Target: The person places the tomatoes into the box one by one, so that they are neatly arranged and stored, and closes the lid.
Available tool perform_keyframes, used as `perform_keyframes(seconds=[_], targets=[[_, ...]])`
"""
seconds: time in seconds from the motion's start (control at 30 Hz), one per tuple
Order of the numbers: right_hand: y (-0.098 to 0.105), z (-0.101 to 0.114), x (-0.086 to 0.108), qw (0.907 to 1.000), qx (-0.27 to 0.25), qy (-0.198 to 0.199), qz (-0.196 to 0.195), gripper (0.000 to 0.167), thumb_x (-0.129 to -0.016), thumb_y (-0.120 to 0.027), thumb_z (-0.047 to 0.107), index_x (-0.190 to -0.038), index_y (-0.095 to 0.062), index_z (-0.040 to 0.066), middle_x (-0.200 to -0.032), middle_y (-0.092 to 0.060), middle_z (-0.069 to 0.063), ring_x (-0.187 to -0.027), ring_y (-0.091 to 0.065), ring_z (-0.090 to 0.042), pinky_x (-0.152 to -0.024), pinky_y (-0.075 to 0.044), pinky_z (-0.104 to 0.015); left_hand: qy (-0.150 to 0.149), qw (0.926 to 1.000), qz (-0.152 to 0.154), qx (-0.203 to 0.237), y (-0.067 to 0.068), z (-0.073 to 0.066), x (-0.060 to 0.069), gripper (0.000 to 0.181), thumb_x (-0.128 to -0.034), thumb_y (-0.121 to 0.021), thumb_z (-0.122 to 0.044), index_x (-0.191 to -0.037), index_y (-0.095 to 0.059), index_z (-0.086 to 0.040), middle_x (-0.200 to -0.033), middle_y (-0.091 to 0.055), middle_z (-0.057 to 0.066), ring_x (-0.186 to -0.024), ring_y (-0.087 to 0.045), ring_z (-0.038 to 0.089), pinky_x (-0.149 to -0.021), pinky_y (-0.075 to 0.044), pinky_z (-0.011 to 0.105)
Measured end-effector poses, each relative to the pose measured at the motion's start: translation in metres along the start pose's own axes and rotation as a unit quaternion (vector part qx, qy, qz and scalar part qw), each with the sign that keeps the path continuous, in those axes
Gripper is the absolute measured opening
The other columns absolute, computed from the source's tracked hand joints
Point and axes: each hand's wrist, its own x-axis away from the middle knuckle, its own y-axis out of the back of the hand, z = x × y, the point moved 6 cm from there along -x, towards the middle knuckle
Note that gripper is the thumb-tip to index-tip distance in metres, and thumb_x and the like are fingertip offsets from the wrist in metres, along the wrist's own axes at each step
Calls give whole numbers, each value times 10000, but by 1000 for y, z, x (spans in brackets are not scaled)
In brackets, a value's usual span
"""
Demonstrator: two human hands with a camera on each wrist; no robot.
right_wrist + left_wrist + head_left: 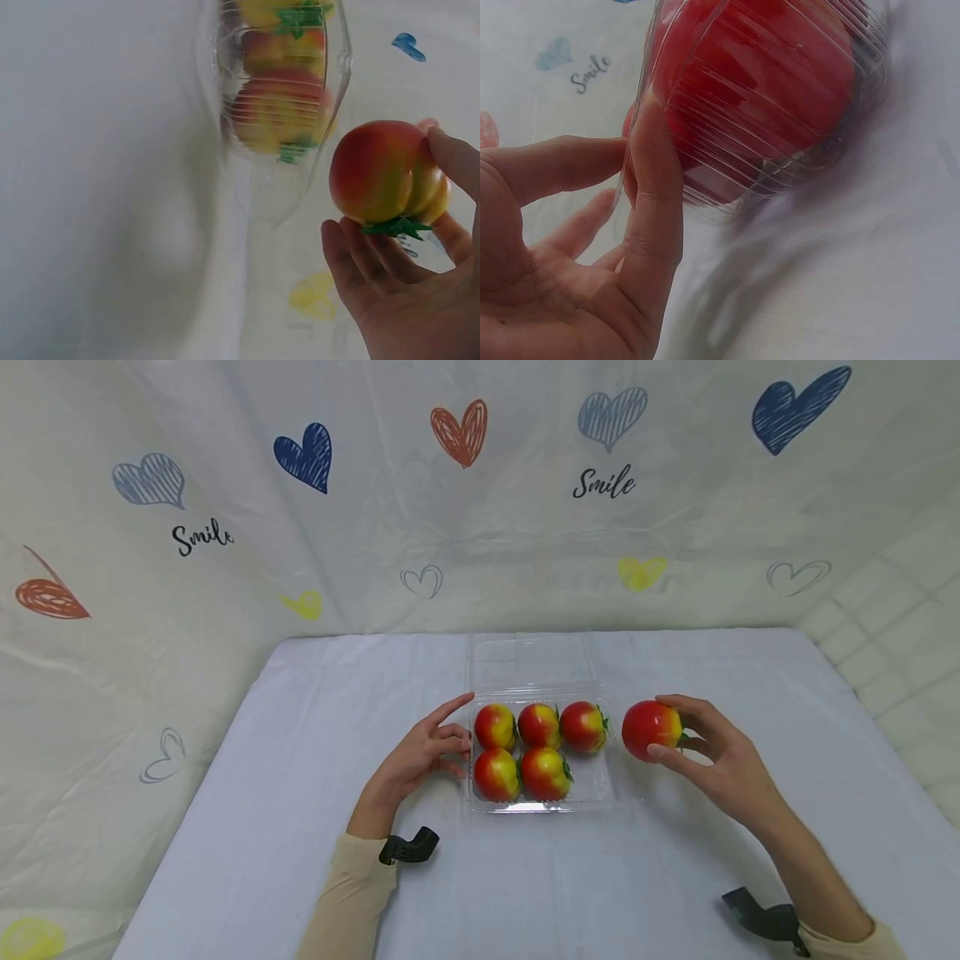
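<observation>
In the head view a clear plastic container point(592, 777) lies with its lid point(528, 664) folded back. Several red-and-yellow toy peaches point(546, 772) with green leaves sit inside in two rows; a space shows at the front right. My left hand point(423, 756) pinches the container's left rim, with one finger pressed to the ridged wall in the left wrist view. To the right, my right hand point(712, 756) holds another peach point(648, 731) above the table, beside the container. Its leaves point toward the palm in the right wrist view.
A white cloth covers the table point(525, 885). Behind it hangs a pale curtain point(375, 552) printed with hearts and writing. Dark wrist mounts point(408, 845) are worn on both arms.
</observation>
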Motion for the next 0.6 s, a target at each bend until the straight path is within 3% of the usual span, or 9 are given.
perform_keyframes(seconds=[0.6], targets=[[-13, 9, -2, 9997, -47, 199, 100, 723, -841, -843, 85, -1487, -533, 182, -1389, -506, 212, -1202, -497, 84, -884, -488, -24, -35, 10000, -32, -19, 0, 1, 0, 693, -1030, -584, -82, -1645, -313, -249, -899, -616, -5, -782, -619, 140, -673, -642, 287]])
